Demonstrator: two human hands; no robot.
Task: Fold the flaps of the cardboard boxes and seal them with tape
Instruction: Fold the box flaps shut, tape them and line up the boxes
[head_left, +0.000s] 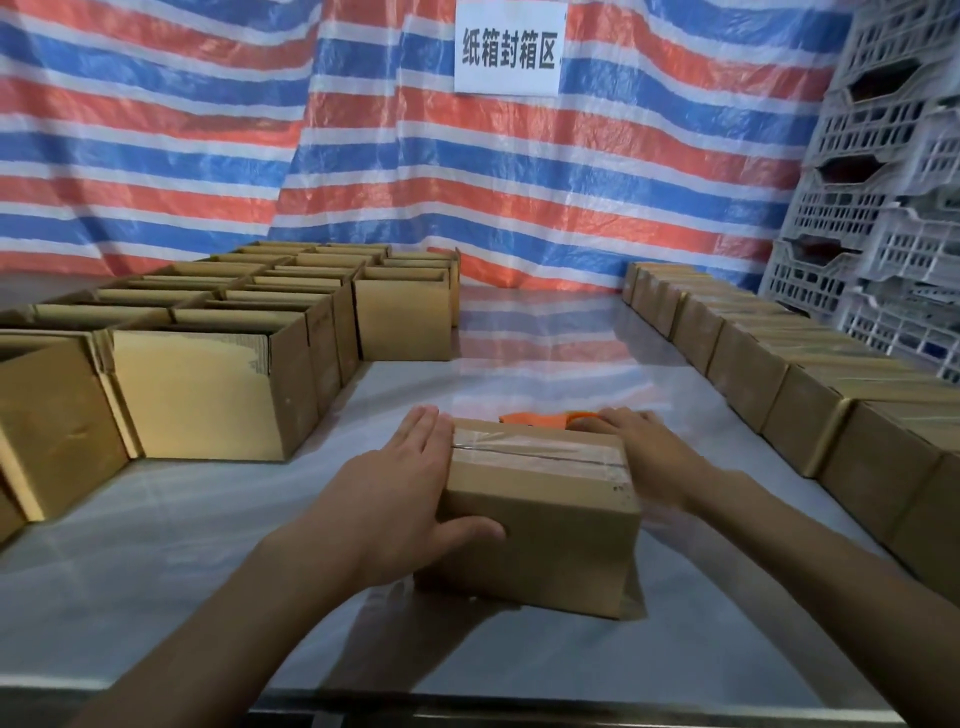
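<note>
Cardboard, plain brown and matte, makes up the small rectangular box (540, 499) in the middle of the smooth, glossy grey table (182, 597); its top flaps are closed, and a strip of clear, shiny tape (535, 448) runs along the centre seam, wrinkled toward the right end. The left hand (400, 499) presses flat against the box's left side, fingers straight and together, thumb hooked round the near front face; the right hand (644, 452) lies flat against the right side, fingers extended, so the box is clamped between the two palms. Just behind the box, an orange plastic tape dispenser (540, 419) shows partly above its far edge. To the left stand rows of open boxes (208, 384) with upright flaps, one with a torn, peeled patch on its face; along the right edge runs a line of closed boxes (810, 384) with glossy tape on their tops. A crinkled woven tarp (208, 130) in red, blue and white stripes hangs behind, bearing a white paper sign (510, 48); stacked grey lattice crates (883, 197) stand at the far right.
</note>
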